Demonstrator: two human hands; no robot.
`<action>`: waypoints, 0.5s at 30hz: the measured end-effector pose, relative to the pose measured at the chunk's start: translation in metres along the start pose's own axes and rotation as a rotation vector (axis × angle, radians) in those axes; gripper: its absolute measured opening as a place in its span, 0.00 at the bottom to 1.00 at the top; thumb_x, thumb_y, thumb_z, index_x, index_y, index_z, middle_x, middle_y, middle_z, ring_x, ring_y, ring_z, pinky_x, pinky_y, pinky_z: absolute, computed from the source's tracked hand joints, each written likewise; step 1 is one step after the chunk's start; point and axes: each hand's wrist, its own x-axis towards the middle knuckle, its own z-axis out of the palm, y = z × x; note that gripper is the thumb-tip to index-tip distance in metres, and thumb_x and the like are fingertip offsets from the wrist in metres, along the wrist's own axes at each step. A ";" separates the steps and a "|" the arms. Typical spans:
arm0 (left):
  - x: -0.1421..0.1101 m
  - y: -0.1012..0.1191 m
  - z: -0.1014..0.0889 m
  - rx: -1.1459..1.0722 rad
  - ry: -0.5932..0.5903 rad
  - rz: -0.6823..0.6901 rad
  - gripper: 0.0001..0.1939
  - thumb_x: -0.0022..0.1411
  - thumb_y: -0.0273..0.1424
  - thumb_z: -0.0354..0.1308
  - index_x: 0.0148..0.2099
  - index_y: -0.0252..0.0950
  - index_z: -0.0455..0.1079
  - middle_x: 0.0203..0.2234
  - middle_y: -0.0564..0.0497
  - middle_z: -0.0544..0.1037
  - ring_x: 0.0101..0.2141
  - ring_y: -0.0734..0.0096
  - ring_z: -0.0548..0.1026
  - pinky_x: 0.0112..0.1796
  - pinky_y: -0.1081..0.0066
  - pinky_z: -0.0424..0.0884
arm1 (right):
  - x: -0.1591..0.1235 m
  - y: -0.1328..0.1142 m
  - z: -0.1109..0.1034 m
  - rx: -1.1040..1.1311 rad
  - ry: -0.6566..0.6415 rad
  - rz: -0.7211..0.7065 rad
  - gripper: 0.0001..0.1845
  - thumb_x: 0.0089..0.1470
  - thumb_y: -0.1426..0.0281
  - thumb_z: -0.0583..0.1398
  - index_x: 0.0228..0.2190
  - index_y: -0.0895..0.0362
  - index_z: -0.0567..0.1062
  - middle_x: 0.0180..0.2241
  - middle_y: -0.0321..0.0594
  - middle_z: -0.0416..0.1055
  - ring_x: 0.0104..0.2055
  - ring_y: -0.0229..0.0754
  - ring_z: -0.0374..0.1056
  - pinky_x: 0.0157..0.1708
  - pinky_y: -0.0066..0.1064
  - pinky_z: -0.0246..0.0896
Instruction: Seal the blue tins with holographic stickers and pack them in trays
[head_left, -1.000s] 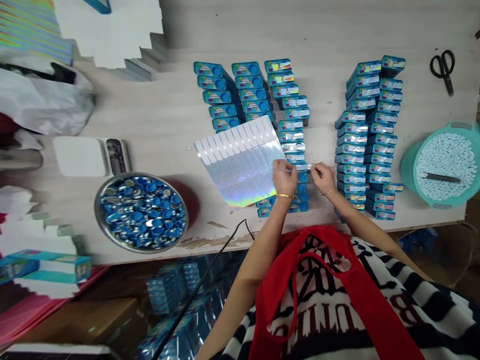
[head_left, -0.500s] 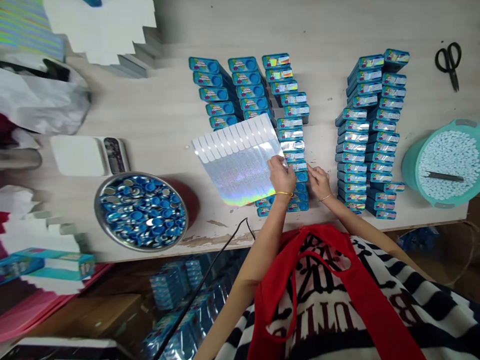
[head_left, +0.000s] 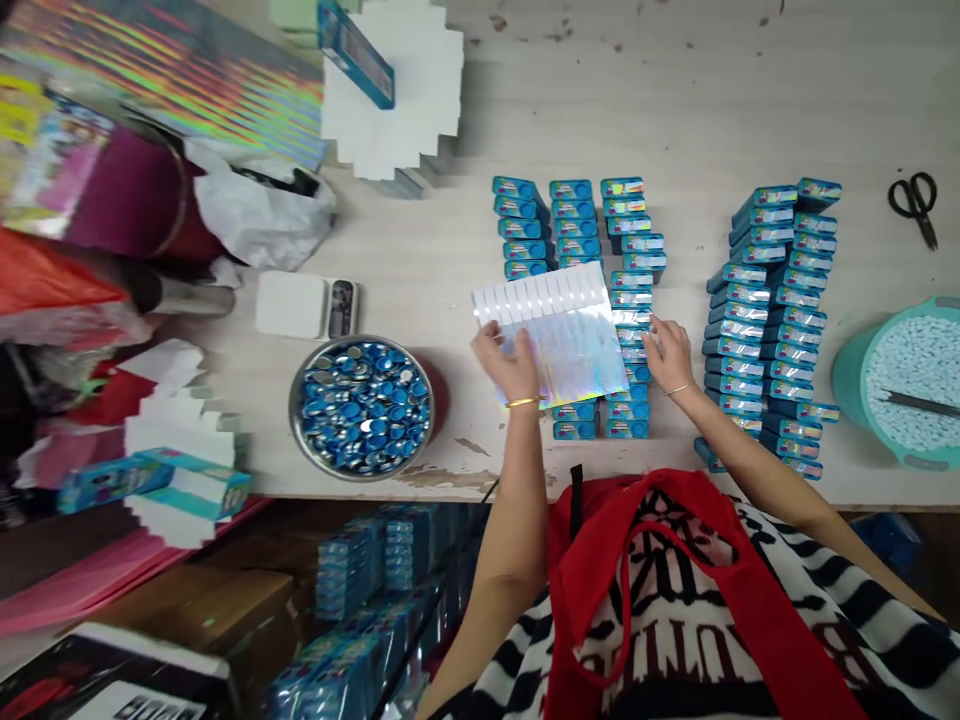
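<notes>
A person in a red apron (head_left: 559, 590) and a striped top (head_left: 517, 640) works at a pale worktop (head_left: 675, 80), with wrapped boxes (head_left: 352, 575) stacked below its near edge. The left hand (head_left: 514, 368), a gold bangle (head_left: 525, 401) at the wrist, is over the left part of a shiny sheet (head_left: 577, 350), thumb and fingers spread with nothing seen in their grasp; whether it touches the sheet cannot be told. The sheet overlaps columns of blue packs (head_left: 630, 298), white strips lining its far edge. The right hand (head_left: 673, 358), loosely open and holding nothing visible, has its fingertips at the right side of the nearest column; two more columns stand to its right. At left, a metal bowl (head_left: 292, 405) is filled with blue and silver caps (head_left: 364, 410); at far right, a teal tub (head_left: 851, 375) holds white pellets (head_left: 911, 360) and a dark tool (head_left: 921, 402). Beyond the bowl sits a white scale (head_left: 292, 305). Farther back, scissors (head_left: 916, 205) lie at right, and a blue carton (head_left: 356, 55) rests on a white stack (head_left: 420, 60) at left.
</notes>
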 end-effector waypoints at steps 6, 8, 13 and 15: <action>0.039 -0.048 -0.031 0.132 -0.169 -0.286 0.16 0.53 0.35 0.67 0.42 0.35 0.70 0.46 0.41 0.76 0.54 0.50 0.72 0.59 0.52 0.65 | 0.047 -0.064 0.026 -0.095 -0.098 0.132 0.27 0.61 0.58 0.59 0.58 0.58 0.71 0.55 0.56 0.66 0.58 0.61 0.59 0.54 0.52 0.59; 0.032 -0.050 -0.030 0.066 -0.115 -0.219 0.13 0.53 0.32 0.65 0.41 0.36 0.69 0.45 0.43 0.76 0.53 0.54 0.72 0.59 0.55 0.65 | 0.049 -0.074 0.035 0.037 -0.030 0.150 0.24 0.57 0.61 0.62 0.53 0.56 0.72 0.54 0.53 0.67 0.56 0.58 0.60 0.55 0.51 0.59; 0.014 -0.039 -0.045 -0.352 -0.037 -0.225 0.09 0.57 0.30 0.60 0.41 0.36 0.68 0.34 0.50 0.76 0.38 0.66 0.77 0.46 0.65 0.73 | 0.037 -0.080 0.026 0.793 0.035 0.148 0.21 0.56 0.61 0.61 0.48 0.51 0.62 0.29 0.32 0.65 0.31 0.40 0.64 0.35 0.33 0.64; 0.011 -0.035 -0.065 -0.555 -0.045 -0.294 0.10 0.55 0.32 0.63 0.39 0.37 0.68 0.31 0.53 0.77 0.33 0.70 0.76 0.41 0.69 0.73 | 0.025 -0.079 0.008 1.017 0.013 0.142 0.28 0.52 0.59 0.65 0.49 0.48 0.59 0.24 0.25 0.59 0.25 0.36 0.59 0.29 0.28 0.60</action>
